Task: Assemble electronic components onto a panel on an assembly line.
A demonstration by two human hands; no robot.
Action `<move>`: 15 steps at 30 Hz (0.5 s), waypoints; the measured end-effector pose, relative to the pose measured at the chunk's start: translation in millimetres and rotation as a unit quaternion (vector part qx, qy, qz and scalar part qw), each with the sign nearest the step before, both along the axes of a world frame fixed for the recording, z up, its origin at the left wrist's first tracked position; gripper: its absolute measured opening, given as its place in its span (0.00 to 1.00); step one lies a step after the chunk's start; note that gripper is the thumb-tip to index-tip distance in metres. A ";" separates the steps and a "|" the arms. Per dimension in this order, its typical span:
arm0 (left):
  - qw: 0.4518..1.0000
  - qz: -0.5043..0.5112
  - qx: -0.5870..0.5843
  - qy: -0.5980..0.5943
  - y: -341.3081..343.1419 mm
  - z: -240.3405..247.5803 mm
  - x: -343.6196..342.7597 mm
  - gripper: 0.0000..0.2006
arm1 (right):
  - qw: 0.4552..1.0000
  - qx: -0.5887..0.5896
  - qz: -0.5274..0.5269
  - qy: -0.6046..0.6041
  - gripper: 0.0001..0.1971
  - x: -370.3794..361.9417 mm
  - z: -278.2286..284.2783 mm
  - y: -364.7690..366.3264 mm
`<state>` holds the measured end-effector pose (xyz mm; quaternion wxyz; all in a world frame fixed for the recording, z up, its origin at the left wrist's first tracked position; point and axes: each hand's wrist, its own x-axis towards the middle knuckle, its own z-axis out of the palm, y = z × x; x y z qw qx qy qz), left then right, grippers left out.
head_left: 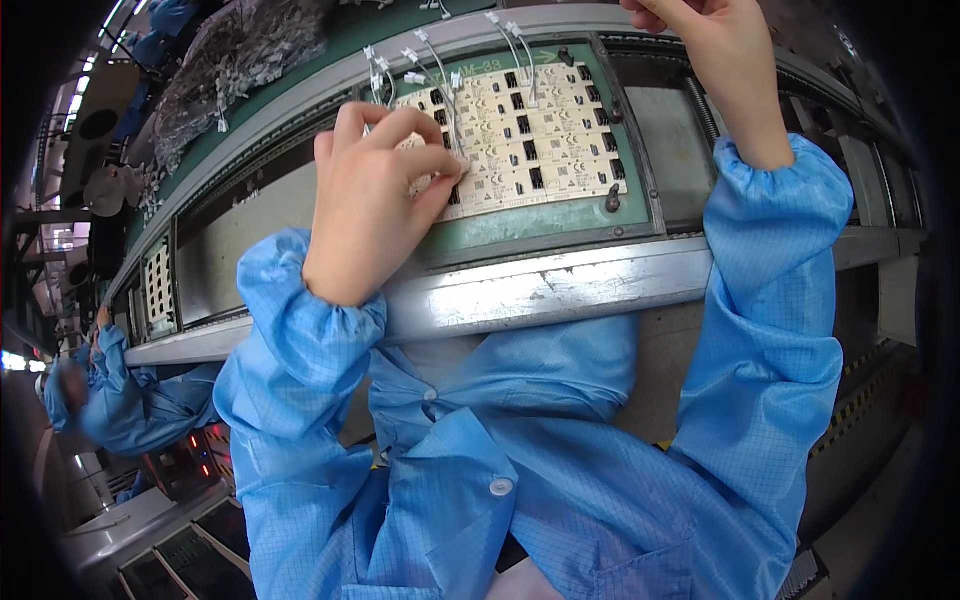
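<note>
A cream panel of small circuit boards (500, 160) with rows of black components lies on a green carrier plate (540, 228). Over its left part, my left hand (370, 195) is closed in a pinch, thumb and forefinger meeting at the panel's surface. A thin white wire (440, 75) runs down to those fingertips; its lower end is hidden there. More white wires with small plugs (515, 32) stick up past the panel's far edge. My right hand (720, 60) is raised beyond the panel at the far right, fingers curled and partly cut off by the picture's edge; what they hold cannot be seen.
The carrier sits in a conveyor with a metal front rail (560, 285). A heap of white wires (240, 70) lies on a green surface at the far left. Another panel (158, 283) stands further left on the line, near a co-worker in blue (150, 405).
</note>
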<state>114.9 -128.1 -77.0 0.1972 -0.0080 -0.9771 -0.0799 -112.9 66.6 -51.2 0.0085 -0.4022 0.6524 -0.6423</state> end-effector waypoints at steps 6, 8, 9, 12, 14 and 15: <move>0.990 0.043 0.100 -0.084 -7.9 2.0 -11.3 0.05 | 0.999 -0.015 0.046 -0.026 0.05 7.3 -10.3 -4.6; 0.992 0.057 0.089 -0.064 -0.9 1.1 -14.0 0.04 | 0.999 0.003 0.035 -0.010 0.05 10.1 -6.7 -3.5; 0.993 0.065 0.078 -0.053 0.6 0.0 -12.4 0.04 | 0.999 0.005 0.040 -0.016 0.05 8.5 -7.0 -4.2; 0.995 0.076 0.059 0.016 9.3 -13.0 -4.7 0.04 | 0.998 0.018 0.014 0.060 0.04 0.0 -13.4 -3.8; 0.995 0.076 0.065 0.023 9.4 -13.5 -6.2 0.04 | 0.996 0.032 0.003 0.083 0.04 -2.1 -14.8 0.8; 0.986 0.076 0.131 -0.066 4.9 -3.7 -9.6 0.04 | 0.996 0.036 -0.004 0.077 0.04 -0.2 -15.5 -0.3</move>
